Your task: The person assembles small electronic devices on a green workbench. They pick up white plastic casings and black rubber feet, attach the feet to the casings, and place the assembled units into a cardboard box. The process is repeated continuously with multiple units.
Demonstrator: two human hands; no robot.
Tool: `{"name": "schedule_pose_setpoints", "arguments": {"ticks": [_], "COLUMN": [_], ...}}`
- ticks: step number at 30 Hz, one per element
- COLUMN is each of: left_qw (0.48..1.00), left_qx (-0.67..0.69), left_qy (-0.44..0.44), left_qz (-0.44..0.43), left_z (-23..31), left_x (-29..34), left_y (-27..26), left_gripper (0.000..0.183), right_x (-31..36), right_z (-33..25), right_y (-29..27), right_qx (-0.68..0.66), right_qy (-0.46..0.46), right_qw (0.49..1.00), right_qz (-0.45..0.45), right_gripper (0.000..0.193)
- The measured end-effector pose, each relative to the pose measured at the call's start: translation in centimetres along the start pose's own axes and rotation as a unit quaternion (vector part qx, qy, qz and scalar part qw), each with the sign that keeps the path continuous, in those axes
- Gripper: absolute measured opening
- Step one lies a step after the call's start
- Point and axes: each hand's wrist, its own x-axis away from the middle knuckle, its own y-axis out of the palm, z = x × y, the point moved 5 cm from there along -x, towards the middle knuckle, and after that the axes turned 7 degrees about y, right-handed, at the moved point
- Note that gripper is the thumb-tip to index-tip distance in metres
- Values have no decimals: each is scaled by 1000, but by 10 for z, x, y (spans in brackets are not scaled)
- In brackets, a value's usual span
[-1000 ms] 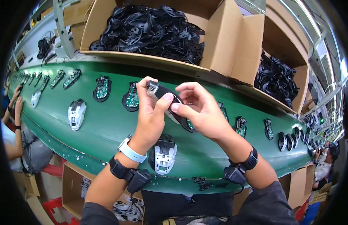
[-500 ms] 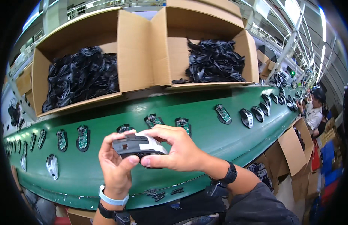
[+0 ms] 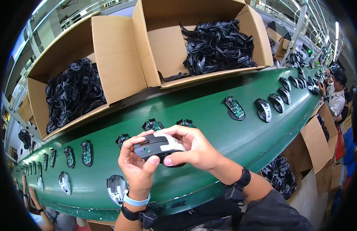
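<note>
Centre frame, your left hand (image 3: 138,167) and right hand (image 3: 197,149) both have fingers and thumbs clamped on the black-and-white mouse shell (image 3: 158,144), thumbs side by side at its near edge! Lower left, a grey-and-white shell (image 3: 115,188) sits on the green belt (image 3: 209,115). Beyond, circuit boards (image 3: 235,108) dot mid-frame; up top, cartons (image 3: 119,57) hold black parts (image 3: 220,48).

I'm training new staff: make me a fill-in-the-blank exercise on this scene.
The left hand and right hand hold a mouse body over a ____ worktop.
Two open cardboard boxes hold parts coloured ____.
The pale blue band is worn on the ____.

Missing words: green; black; left wrist.
</note>
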Motion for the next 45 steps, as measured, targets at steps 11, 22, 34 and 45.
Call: {"name": "schedule_pose_setpoints", "arguments": {"ticks": [11, 22, 34, 45], "left_qw": [990, 995, 970, 912], "left_qx": [-137, -93, 116, 303], "left_qy": [28, 23, -183, -267], "left_qz": [-16, -16, 110, 77], "left_z": [-8, -10, -32, -38], "left_x": [12, 19, 7, 8], "left_y": [-7, -11, -19, -7], "left_gripper": [65, 48, 48, 44], "right_x": [-6, -1, -36, -206], "right_z": [25, 20, -47, -111], "right_y": [-11, -13, -44, -256], "right_qx": [93, 232, 459, 781], "right_qy": [-53, -70, -210, 22], "right_qw": [994, 970, 842, 554], "right_qz": [37, 19, 189, 287], "right_gripper": [55, 54, 38, 41]}}
